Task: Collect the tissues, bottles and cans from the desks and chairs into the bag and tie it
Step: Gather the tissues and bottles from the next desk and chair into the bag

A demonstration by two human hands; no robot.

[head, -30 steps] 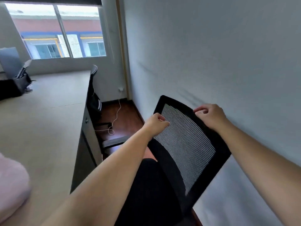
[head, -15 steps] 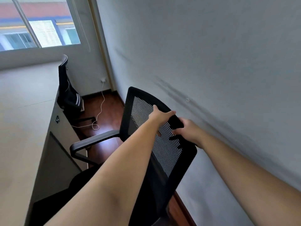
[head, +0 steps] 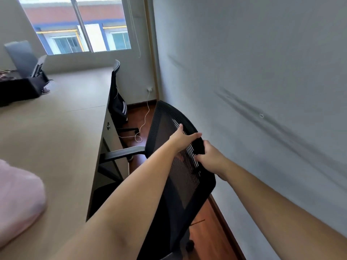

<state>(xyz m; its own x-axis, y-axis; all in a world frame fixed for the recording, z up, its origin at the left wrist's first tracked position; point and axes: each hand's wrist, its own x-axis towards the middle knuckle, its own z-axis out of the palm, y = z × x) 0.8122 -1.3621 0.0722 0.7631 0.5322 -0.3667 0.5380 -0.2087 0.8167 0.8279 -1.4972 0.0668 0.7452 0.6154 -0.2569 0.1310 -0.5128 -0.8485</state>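
Note:
A black mesh office chair (head: 163, 126) stands between the desk (head: 56, 128) and the wall, its back turned toward me. My left hand (head: 183, 140) holds the top rim of the chair back, thumb along the edge and fingers over the mesh. Just right of it, my right hand (head: 211, 159) grips the same rim with its fingers curled round the frame. A pink bag (head: 17, 197) lies on the desk at the lower left, blurred. No tissues, bottles or cans show in the head view.
A second black chair (head: 115, 91) stands farther along the desk, with a white cable (head: 144, 121) trailing on the wood floor. A black box and a laptop (head: 22, 59) sit at the desk's far left. The grey wall (head: 262, 91) runs close on the right.
The chair back has swung round and nearer the desk, its armrest now showing. Both hands have slid together on the top rim. My view has turned left, showing the desk and pink bag again.

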